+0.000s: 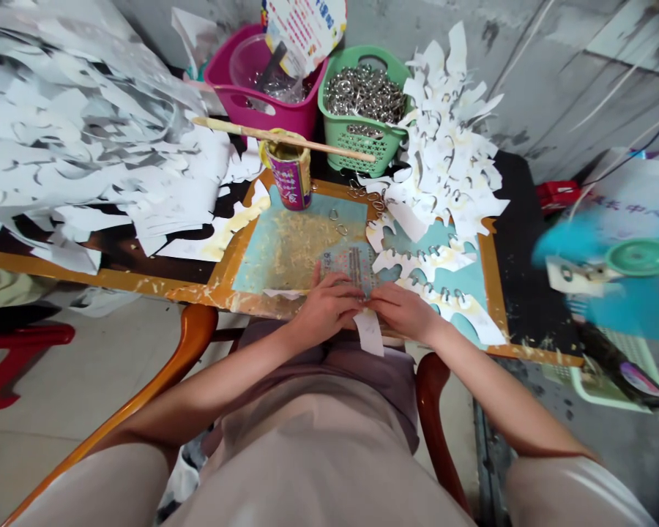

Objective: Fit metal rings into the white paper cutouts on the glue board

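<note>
At the table's front edge my left hand [329,304] and my right hand [400,310] meet, fingertips pinched together on a white strip [370,334]. Its tail hangs below my fingers; the gripped part is hidden. Just right of my right hand lie white cut-out pieces [425,258] with metal rings [445,294] along their edges. A few loose rings [334,214] rest on the glue-stained blue sheet [285,241] beyond my hands. Behind it stands a purple-labelled can [291,179] with yellowish, glue-like smears, and a wooden-handled brush [307,146] lies across its top.
A green basket [362,150] full of metal rings and a magenta basket [302,116] stand at the back. White pieces are heaped at left [99,139] and back right [450,146]. A blurred blue fan [637,263] is at right. Chair arms [198,337] flank me.
</note>
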`<state>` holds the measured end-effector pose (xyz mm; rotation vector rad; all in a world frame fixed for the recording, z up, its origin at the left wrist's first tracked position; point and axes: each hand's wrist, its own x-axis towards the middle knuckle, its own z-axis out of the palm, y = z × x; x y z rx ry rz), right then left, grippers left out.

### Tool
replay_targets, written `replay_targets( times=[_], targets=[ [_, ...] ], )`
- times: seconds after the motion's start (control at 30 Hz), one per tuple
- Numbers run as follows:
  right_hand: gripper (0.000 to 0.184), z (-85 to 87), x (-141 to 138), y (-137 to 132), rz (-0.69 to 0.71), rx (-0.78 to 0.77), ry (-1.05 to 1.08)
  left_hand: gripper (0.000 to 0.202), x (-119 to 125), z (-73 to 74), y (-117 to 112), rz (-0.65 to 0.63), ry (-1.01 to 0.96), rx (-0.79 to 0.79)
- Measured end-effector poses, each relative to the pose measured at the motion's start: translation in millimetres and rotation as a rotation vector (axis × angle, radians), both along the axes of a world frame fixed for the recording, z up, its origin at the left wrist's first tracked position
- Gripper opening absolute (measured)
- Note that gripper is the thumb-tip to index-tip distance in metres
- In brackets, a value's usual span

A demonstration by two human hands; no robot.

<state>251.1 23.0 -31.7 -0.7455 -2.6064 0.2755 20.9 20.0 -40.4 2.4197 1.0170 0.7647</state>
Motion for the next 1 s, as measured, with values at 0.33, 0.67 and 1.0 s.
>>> replay_targets(
  times=[0.33, 0.67, 1.0],
  targets=[
    [0.027, -9.3, 10.3, -11.4, -0.009, 0.056, -0.11, 0.016, 0.1, -2.1, -3.0, 0.006, 0.028, 0.162],
    [0.034, 2.2, -6.4, -41.9, -0.312, -0.1, 0.202, 0.016, 1.7, -0.9, -5.5, -0.021, 0.088, 0.241],
    [0.041, -1.2, -10.0, -44.8, -0.338, -0.153, 0.056, 0.031, -16.1, 33.9, -2.6, 0.094, -0.159, -0.06]
  ],
)
